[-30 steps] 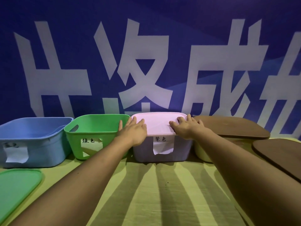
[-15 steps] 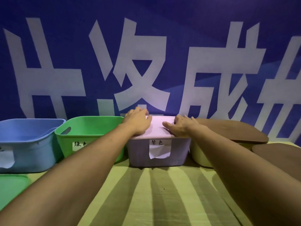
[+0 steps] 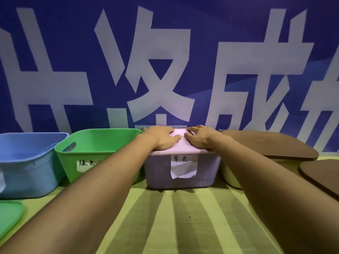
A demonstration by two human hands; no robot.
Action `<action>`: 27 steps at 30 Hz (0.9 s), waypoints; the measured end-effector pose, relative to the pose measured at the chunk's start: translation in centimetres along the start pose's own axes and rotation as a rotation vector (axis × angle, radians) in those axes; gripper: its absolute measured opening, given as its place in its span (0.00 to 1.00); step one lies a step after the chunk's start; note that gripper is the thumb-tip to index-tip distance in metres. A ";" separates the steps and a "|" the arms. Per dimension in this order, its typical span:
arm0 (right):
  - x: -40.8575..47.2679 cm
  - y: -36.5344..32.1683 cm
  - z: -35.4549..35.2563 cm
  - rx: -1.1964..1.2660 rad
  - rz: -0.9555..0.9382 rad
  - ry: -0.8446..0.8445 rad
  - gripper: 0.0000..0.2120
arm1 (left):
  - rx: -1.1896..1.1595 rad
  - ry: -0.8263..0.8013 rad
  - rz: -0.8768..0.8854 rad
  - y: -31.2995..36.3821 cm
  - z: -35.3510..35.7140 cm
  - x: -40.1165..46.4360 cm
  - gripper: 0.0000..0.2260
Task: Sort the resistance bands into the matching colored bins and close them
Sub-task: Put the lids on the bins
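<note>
Left hand (image 3: 162,137) and right hand (image 3: 200,137), fingers flat and grasping nothing, press the pink lid (image 3: 180,143), apparently seating it onto the purple bin (image 3: 183,171).

Staged demo booth: big printed banner (image 3: 165,61) behind striped table (image 3: 183,217).

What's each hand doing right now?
Left hand: open, fingers flat, pressing the pink lid.
Right hand: open, fingers spread, pressing the same lid.
</note>
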State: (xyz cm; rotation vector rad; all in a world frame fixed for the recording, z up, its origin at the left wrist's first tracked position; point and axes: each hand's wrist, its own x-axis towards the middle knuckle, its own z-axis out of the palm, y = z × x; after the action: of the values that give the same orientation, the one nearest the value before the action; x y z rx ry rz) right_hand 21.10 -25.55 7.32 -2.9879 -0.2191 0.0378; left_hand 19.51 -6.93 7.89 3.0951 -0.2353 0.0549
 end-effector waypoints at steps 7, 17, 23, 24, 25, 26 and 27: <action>-0.5 0.1 0.3 -0.010 -0.015 0.031 0.32 | -0.024 0.000 0.008 -0.2 0.5 -1.0 0.31; -2.8 -0.3 -0.8 0.079 -0.051 -0.016 0.34 | -0.061 0.043 0.091 -0.4 0.0 -5.6 0.36; -4.1 0.1 0.9 -0.091 -0.065 0.038 0.35 | 0.000 0.093 0.078 0.2 0.8 -6.5 0.33; -4.4 -0.1 0.8 -0.097 -0.055 0.042 0.36 | -0.003 0.102 0.072 0.2 0.7 -6.5 0.33; -4.7 -0.4 0.6 -0.117 -0.047 0.069 0.35 | -0.014 0.119 0.060 0.3 0.6 -6.7 0.33; -5.1 -0.6 0.5 -0.136 -0.043 0.126 0.34 | -0.025 0.140 0.048 0.3 0.5 -6.9 0.33; -5.6 -0.7 0.4 -0.146 -0.045 0.203 0.32 | -0.027 0.161 0.039 0.4 0.4 -7.3 0.33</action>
State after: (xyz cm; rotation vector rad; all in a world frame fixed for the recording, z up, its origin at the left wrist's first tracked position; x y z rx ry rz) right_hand 15.47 -25.60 7.14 -3.1008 -0.2759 -0.2967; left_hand 12.29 -6.26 7.27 3.0383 -0.2870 0.2986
